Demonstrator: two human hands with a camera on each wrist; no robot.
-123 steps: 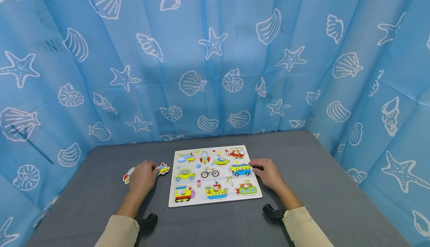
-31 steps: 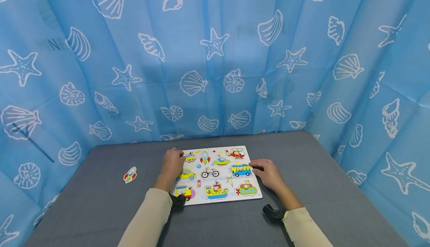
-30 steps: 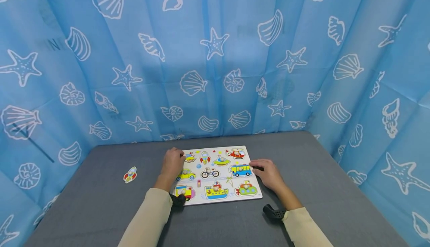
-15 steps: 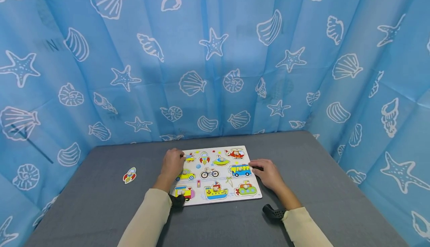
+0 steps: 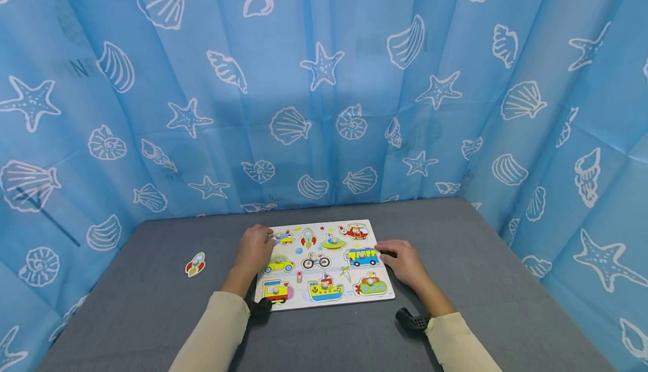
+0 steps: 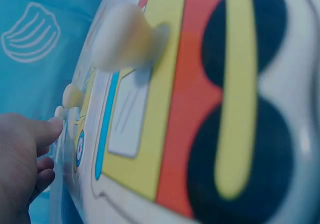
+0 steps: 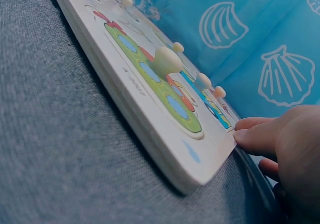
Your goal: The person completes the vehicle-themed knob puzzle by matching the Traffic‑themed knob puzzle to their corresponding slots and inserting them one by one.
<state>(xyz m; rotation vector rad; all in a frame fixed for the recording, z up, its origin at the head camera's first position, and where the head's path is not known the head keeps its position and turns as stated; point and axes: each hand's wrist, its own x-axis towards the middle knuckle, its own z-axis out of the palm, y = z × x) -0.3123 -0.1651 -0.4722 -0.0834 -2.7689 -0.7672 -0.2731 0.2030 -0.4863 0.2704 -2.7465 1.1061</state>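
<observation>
A white peg puzzle board (image 5: 301, 299) with vehicle pictures lies in the middle of the table. My left hand (image 5: 253, 247) is at its far left corner, beside the airplane piece (image 5: 285, 238). In the left wrist view a fingertip (image 6: 55, 126) is close to a small round knob (image 6: 60, 112); whether they touch I cannot tell. Nothing shows in that hand's grasp. My right hand (image 5: 402, 260) rests against the board's right edge near the bus piece (image 5: 362, 256). Thumb and forefinger (image 7: 250, 124) touch that edge. Left on the table is a loose rocket piece (image 5: 194, 264).
Knobbed pieces on the board include a train (image 5: 276, 291), a boat (image 5: 325, 287), a submarine (image 5: 371, 285) and a helicopter (image 5: 354, 231). A grey cloth covers the table (image 5: 324, 338). Behind it hangs a blue shell-print curtain (image 5: 324, 135).
Some seconds ago my left hand was at the airplane piece on the table; then it came over the board's corner. Now it has drawn slightly left, uncovering the airplane. The right hand stays put.
</observation>
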